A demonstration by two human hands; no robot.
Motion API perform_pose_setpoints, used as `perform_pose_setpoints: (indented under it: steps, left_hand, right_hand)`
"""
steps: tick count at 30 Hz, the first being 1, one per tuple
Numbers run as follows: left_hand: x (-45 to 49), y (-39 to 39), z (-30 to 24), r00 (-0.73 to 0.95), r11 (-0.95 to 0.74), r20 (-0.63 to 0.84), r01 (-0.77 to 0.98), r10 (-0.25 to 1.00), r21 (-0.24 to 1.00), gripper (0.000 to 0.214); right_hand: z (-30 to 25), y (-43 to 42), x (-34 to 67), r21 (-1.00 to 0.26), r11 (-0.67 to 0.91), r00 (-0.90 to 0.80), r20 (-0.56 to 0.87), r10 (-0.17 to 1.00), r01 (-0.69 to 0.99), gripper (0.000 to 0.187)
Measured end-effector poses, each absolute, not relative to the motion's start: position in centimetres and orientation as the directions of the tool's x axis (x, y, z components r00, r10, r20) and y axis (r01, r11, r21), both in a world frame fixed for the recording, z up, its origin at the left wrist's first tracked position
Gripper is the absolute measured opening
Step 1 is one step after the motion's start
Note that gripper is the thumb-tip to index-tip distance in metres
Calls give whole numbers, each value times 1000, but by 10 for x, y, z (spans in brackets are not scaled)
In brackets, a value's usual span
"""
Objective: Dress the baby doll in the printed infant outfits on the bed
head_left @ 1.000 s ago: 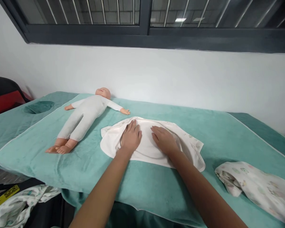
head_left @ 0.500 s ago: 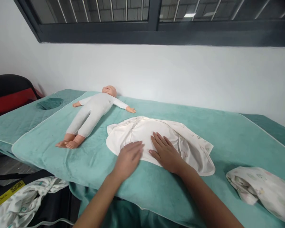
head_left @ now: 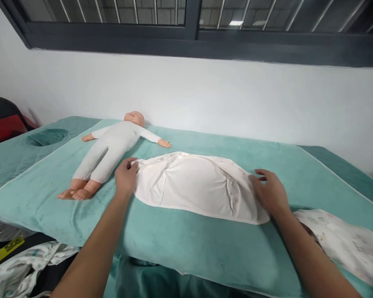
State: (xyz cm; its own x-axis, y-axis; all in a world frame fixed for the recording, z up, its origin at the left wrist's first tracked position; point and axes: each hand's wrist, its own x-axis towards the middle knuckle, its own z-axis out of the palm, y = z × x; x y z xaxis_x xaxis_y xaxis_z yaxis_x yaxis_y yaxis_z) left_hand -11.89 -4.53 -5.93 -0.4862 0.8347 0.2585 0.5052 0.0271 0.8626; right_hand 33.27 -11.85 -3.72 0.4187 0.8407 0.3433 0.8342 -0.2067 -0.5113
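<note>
Two bare hands reach in from the bottom of the frame, one at each end of a white cloth (head_left: 189, 184) that lies across the centre. The left hand (head_left: 126, 177), just left of centre, pinches the cloth's upper left corner between thumb and fingers. The right hand (head_left: 272, 192), right of centre, has its fingers bent against the cloth's right edge — whether it grips the fabric or only touches it, I cannot tell. The cloth is spread wide, with a rounded lower border, creases near both ends and a faint small print along its upper edge.

Beneath it is a smooth teal sheet (head_left: 186, 244), laid over a teal bed (head_left: 6, 167) with a round hollow at the far left. In the left half of the frame, a baby doll (head_left: 116, 136) in a pale suit lies on its back, arms out, head toward the wall, one hand near the cloth. At the lower right, partly behind the right forearm, rests a crumpled printed cloth (head_left: 351, 240).

Farther out, a green-and-white fabric (head_left: 18, 267) and a yellow label (head_left: 6, 251) sit at the lower left — a black-and-red object (head_left: 3, 126) above them at the left edge. A white wall (head_left: 186, 93) and a dark-framed, barred window (head_left: 191, 39) fill the top.
</note>
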Motion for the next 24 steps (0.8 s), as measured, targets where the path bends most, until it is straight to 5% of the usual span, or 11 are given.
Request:
perform_pose_setpoints:
  steps: [3, 6, 16, 24]
  left_hand:
    - [-123, -29, -61, -497, -132, 310, 360, 811, 923, 33]
    - [-123, -21, -62, -449, -236, 373, 332, 812, 913, 37]
    - [-125, -17, -72, -443, -73, 464, 658, 767, 749, 37]
    - [-122, -26, -67, -465, -31, 560, 750, 685, 661, 33]
  right_hand:
    - [-42, -117, 366, -365, -331, 411, 168, 896, 870, 45]
    - [-42, -117, 375, -349, -339, 390, 86, 917, 874, 42]
    - [-42, -85, 395, -689, -374, 672, 221, 707, 621, 33]
    - [-48, -61, 397, -592, -436, 686, 297, 664, 678, 31]
